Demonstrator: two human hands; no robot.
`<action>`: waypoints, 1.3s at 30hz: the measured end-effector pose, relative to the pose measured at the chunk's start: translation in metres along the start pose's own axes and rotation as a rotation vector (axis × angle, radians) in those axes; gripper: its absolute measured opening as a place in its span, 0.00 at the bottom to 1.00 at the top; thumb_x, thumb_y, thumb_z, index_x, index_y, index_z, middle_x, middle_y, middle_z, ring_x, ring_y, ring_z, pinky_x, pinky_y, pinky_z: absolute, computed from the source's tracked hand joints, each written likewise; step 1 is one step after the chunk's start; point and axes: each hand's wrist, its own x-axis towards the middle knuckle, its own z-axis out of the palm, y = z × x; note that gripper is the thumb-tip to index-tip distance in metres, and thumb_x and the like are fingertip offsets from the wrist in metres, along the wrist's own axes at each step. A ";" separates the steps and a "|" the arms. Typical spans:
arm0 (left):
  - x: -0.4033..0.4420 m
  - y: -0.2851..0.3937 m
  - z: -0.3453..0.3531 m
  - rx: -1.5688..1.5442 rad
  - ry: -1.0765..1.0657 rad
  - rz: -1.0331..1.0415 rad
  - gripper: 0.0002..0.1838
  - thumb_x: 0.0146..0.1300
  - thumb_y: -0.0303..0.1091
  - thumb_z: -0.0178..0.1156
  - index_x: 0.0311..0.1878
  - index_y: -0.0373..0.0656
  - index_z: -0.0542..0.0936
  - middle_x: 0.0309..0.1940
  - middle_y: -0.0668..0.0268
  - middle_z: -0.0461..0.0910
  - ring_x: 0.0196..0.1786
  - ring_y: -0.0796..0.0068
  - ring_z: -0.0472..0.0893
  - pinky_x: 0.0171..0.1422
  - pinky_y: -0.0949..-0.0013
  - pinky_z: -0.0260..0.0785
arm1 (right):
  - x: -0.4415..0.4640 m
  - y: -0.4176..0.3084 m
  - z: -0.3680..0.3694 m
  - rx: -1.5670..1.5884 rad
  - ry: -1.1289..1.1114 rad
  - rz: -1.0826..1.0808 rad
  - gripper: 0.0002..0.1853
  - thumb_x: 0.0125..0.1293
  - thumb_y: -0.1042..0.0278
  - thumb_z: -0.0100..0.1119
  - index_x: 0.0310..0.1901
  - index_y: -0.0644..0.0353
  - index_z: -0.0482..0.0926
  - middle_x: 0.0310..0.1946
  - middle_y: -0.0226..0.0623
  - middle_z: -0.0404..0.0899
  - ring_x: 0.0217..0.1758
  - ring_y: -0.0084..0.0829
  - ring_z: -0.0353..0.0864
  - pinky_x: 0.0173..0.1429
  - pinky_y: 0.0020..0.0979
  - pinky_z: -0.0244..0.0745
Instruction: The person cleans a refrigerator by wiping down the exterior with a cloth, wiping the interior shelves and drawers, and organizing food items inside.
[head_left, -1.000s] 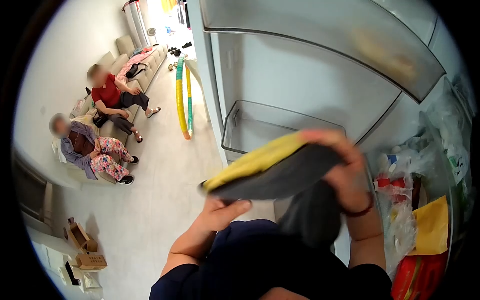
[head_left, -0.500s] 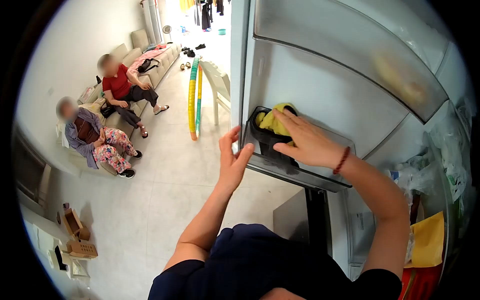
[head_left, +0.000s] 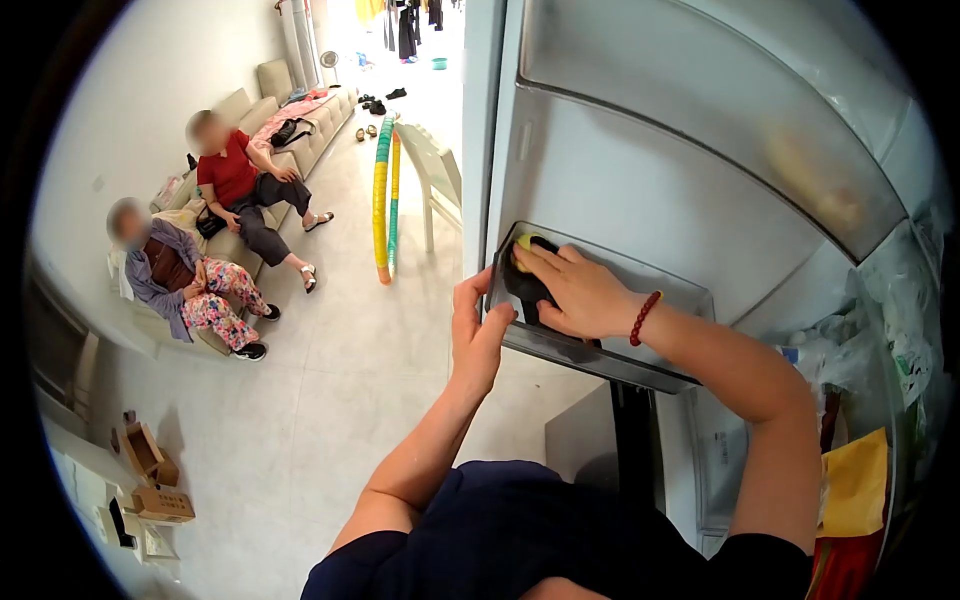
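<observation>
A clear door bin (head_left: 610, 365) sits low on the opened refrigerator door. At its left end is a black bag or container (head_left: 521, 287), with something soft and yellow (head_left: 530, 240) showing at its top. My right hand (head_left: 580, 292) lies over both, fingers stretched out across the top and thumb apart on the near side; it covers much of them. My left hand (head_left: 480, 335) grips the bin's left corner, its thumb on the front wall and its fingers around the end.
Above is a larger door bin (head_left: 690, 110) with a pale item inside. Bagged food (head_left: 835, 350) and a yellow packet (head_left: 855, 485) fill the shelves at right. Two people sit on a sofa (head_left: 240, 105) at left. A hoop (head_left: 381, 210) and a white chair (head_left: 430, 170) stand beyond the door.
My right hand has pushed the yellow thing down and to the left, so less of it shows. My left hand has moved slightly right onto the bin's corner.
</observation>
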 end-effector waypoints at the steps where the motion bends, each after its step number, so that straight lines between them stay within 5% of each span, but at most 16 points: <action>1: -0.002 0.001 -0.002 -0.010 -0.003 -0.022 0.25 0.61 0.28 0.52 0.63 0.34 0.67 0.56 0.60 0.66 0.56 0.72 0.70 0.54 0.68 0.71 | 0.002 -0.002 -0.002 0.079 -0.031 0.044 0.37 0.56 0.63 0.59 0.66 0.68 0.60 0.58 0.53 0.70 0.56 0.50 0.70 0.60 0.41 0.71; 4: 0.001 0.003 0.000 -0.063 -0.007 -0.040 0.25 0.62 0.28 0.50 0.64 0.36 0.66 0.57 0.60 0.67 0.58 0.71 0.70 0.55 0.66 0.72 | 0.007 0.007 0.009 0.103 0.070 -0.004 0.31 0.55 0.64 0.58 0.60 0.68 0.65 0.53 0.53 0.73 0.54 0.50 0.73 0.58 0.42 0.71; 9: -0.005 -0.003 -0.001 -0.102 0.026 -0.003 0.24 0.62 0.28 0.53 0.63 0.35 0.67 0.55 0.59 0.64 0.54 0.73 0.70 0.49 0.70 0.73 | -0.009 0.000 -0.011 0.160 -0.194 0.041 0.22 0.54 0.62 0.58 0.50 0.62 0.72 0.45 0.51 0.76 0.49 0.52 0.77 0.53 0.45 0.72; 11: -0.006 -0.011 -0.008 0.034 -0.008 -0.016 0.27 0.63 0.31 0.50 0.66 0.37 0.63 0.61 0.58 0.65 0.59 0.69 0.71 0.57 0.63 0.72 | -0.007 -0.003 -0.036 0.113 -0.410 0.037 0.22 0.53 0.61 0.58 0.49 0.63 0.74 0.40 0.51 0.77 0.47 0.51 0.77 0.51 0.45 0.71; 12: -0.004 -0.022 -0.013 0.082 0.008 0.023 0.27 0.64 0.32 0.51 0.66 0.37 0.63 0.60 0.58 0.65 0.59 0.70 0.70 0.57 0.65 0.71 | -0.005 -0.005 -0.043 0.111 -0.348 -0.009 0.24 0.53 0.61 0.58 0.52 0.64 0.74 0.45 0.53 0.77 0.48 0.51 0.77 0.54 0.44 0.72; 13: -0.003 -0.030 -0.017 0.208 0.015 0.127 0.27 0.64 0.33 0.52 0.66 0.38 0.63 0.59 0.59 0.65 0.58 0.71 0.71 0.56 0.67 0.71 | -0.003 -0.004 -0.033 0.114 -0.044 -0.145 0.28 0.53 0.62 0.59 0.56 0.62 0.72 0.51 0.53 0.77 0.53 0.49 0.77 0.57 0.42 0.72; 14: -0.003 -0.036 -0.017 0.348 0.033 0.212 0.27 0.65 0.34 0.53 0.66 0.38 0.63 0.58 0.59 0.65 0.56 0.72 0.71 0.55 0.69 0.70 | -0.004 -0.019 -0.040 0.132 0.010 0.015 0.34 0.53 0.64 0.62 0.63 0.61 0.66 0.55 0.52 0.75 0.56 0.49 0.76 0.59 0.42 0.71; 16: -0.006 -0.009 -0.003 0.078 0.072 0.114 0.25 0.62 0.34 0.56 0.61 0.35 0.67 0.52 0.52 0.68 0.60 0.55 0.67 0.67 0.60 0.58 | 0.007 -0.039 -0.039 -0.033 0.274 -0.042 0.35 0.53 0.69 0.68 0.63 0.59 0.65 0.53 0.46 0.75 0.55 0.49 0.76 0.56 0.44 0.72; 17: -0.004 -0.008 0.003 0.068 0.091 0.106 0.25 0.62 0.36 0.56 0.61 0.35 0.67 0.52 0.51 0.68 0.60 0.54 0.67 0.67 0.60 0.58 | 0.007 -0.039 -0.035 -0.162 0.336 -0.092 0.33 0.53 0.71 0.68 0.61 0.60 0.66 0.54 0.45 0.73 0.56 0.49 0.74 0.55 0.44 0.72; 20: -0.002 -0.006 0.003 0.264 0.071 0.188 0.25 0.65 0.36 0.54 0.63 0.37 0.66 0.54 0.54 0.67 0.58 0.61 0.68 0.66 0.64 0.59 | 0.012 -0.024 -0.019 -0.429 0.264 -0.168 0.32 0.53 0.70 0.69 0.60 0.63 0.66 0.57 0.47 0.70 0.59 0.50 0.71 0.56 0.45 0.70; 28: 0.000 -0.003 0.006 0.241 0.102 0.189 0.25 0.61 0.34 0.54 0.61 0.34 0.67 0.53 0.51 0.68 0.60 0.54 0.66 0.68 0.61 0.55 | 0.007 -0.011 0.006 -0.200 0.215 -0.100 0.39 0.57 0.59 0.68 0.65 0.68 0.62 0.60 0.56 0.65 0.60 0.57 0.68 0.62 0.47 0.68; 33: 0.000 -0.012 0.003 0.219 0.078 0.223 0.23 0.62 0.34 0.53 0.60 0.35 0.67 0.54 0.54 0.66 0.61 0.59 0.65 0.70 0.63 0.53 | 0.014 -0.006 0.009 -0.067 0.175 -0.037 0.26 0.53 0.69 0.65 0.53 0.65 0.69 0.47 0.52 0.71 0.52 0.54 0.72 0.53 0.46 0.70; 39: 0.000 -0.019 0.009 0.245 0.112 0.281 0.24 0.63 0.35 0.53 0.61 0.36 0.67 0.55 0.52 0.67 0.60 0.55 0.65 0.68 0.60 0.55 | 0.013 -0.006 0.008 0.216 0.140 -0.151 0.17 0.54 0.75 0.62 0.47 0.60 0.73 0.45 0.44 0.74 0.49 0.49 0.75 0.51 0.41 0.72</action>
